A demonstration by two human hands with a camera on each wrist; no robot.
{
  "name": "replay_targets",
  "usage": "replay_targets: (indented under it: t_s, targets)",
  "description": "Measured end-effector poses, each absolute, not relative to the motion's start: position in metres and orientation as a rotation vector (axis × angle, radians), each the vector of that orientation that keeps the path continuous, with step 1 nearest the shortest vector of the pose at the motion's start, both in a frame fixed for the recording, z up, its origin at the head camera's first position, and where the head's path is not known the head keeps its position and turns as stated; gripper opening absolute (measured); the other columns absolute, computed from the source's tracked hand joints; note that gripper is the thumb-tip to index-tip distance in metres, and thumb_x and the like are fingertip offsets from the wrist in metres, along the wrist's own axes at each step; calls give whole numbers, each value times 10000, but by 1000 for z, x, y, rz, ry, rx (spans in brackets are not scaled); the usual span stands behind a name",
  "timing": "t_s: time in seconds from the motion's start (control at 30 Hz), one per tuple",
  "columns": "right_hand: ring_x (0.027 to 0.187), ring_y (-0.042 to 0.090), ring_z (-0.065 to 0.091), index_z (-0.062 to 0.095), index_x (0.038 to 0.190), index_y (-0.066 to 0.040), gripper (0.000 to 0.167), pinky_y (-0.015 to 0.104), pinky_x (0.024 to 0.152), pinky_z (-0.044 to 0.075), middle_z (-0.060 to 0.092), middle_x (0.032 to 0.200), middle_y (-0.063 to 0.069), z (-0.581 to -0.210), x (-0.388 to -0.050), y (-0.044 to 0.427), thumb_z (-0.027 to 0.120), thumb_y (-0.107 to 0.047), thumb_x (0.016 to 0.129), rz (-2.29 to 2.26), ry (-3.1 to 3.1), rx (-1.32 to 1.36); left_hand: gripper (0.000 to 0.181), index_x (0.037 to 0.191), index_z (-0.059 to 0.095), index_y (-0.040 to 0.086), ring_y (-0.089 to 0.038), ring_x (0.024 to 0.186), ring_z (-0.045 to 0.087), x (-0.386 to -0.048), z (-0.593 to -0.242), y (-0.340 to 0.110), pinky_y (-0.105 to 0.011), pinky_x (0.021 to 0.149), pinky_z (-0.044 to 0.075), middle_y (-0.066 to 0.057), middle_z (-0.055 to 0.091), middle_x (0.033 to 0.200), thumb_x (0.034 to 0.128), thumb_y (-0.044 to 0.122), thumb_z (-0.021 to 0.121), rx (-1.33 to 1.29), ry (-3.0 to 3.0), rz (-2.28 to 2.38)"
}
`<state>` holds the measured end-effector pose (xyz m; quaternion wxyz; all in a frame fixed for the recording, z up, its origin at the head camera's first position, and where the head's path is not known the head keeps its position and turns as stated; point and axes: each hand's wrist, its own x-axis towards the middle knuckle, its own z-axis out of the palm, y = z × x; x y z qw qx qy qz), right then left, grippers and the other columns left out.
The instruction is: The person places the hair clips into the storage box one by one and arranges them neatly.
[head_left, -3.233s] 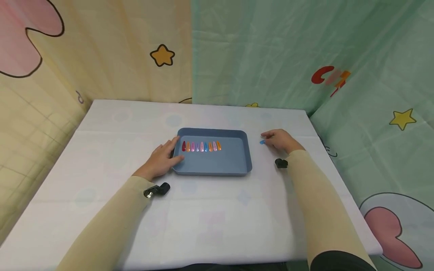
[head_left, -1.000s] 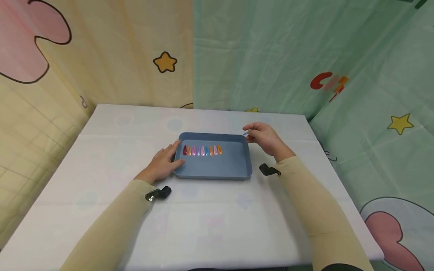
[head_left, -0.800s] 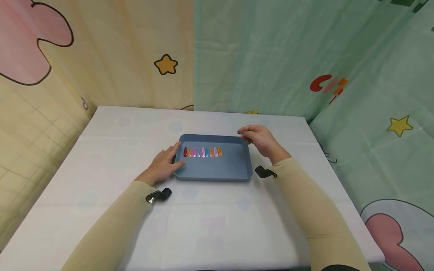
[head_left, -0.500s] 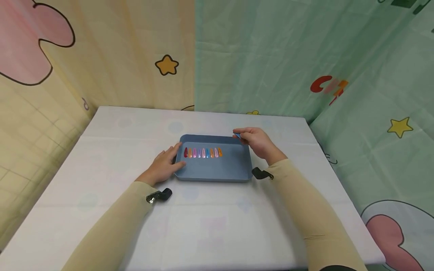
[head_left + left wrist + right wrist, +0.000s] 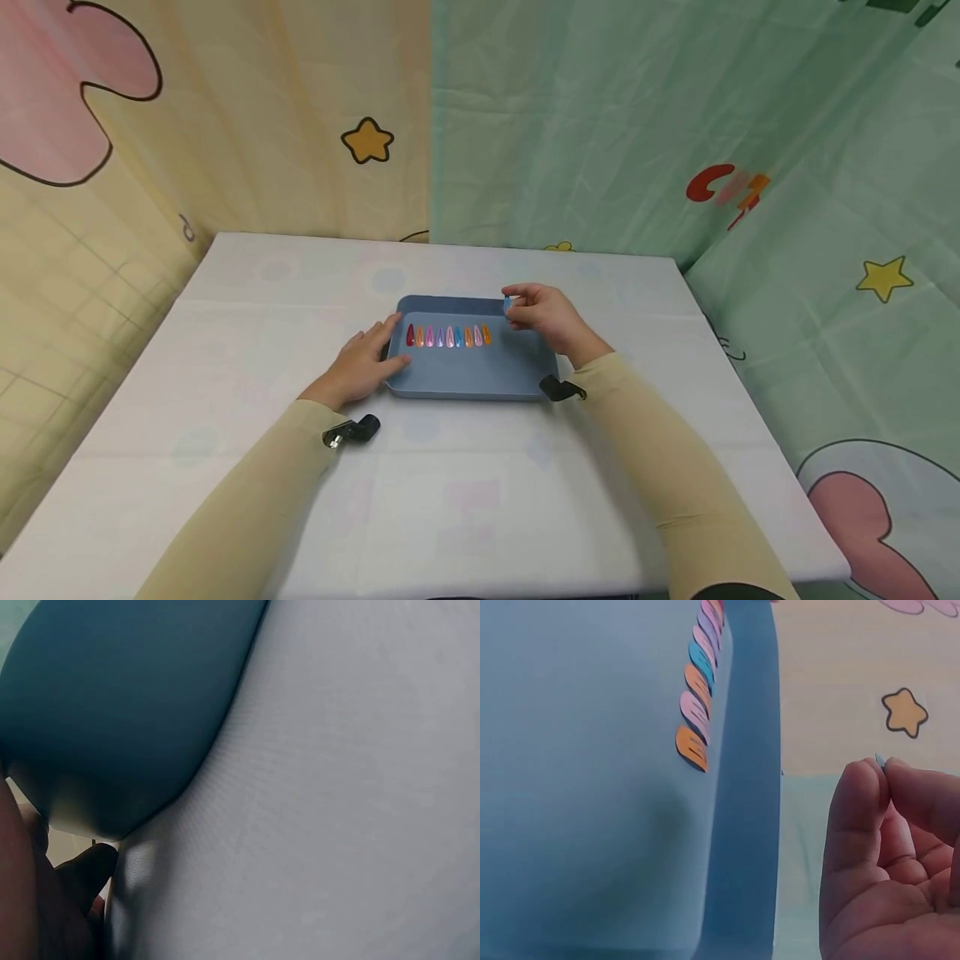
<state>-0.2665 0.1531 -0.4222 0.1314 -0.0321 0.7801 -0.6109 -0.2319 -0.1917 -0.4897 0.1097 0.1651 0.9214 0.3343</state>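
A blue-grey tray (image 5: 480, 375) lies on the table, with a row of colourful snap hair clips (image 5: 448, 336) set side by side in its upper left part. My left hand (image 5: 354, 371) rests at the tray's left edge, fingers spread and thumb over the rim. Between thumb and index finger, my right hand (image 5: 547, 318) pinches a blue hair clip (image 5: 507, 305) above the tray's far right part. In the right wrist view only the tip of that held clip (image 5: 880, 760) shows; the orange clip (image 5: 692, 748) ends the row nearest this hand.
A white cloth (image 5: 450, 500) with faint prints covers the table. Behind it hang a yellow curtain (image 5: 285, 100) and a green curtain (image 5: 585, 125). Small black cameras sit at the left wrist (image 5: 352, 430) and right wrist (image 5: 562, 388).
My right hand has come leftward from the table right of the tray, carrying the blue hair clip over the rim and tilting it more upright. My left hand has stayed at the tray's edge.
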Motion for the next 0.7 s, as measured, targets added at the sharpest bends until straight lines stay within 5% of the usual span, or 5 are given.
replay_targets:
  t_s: [0.7]
  targets:
    - [801,153,629,622,1418,-36,437,234,748,575,647,887,5,-447,-282,142,667,2,984,-1548,2323,97,870,1715,103,192,-408,1646,95,-232,-490,-191,-569,1342,-1,-159,181,1764,1050,504,569,491,2710,968]
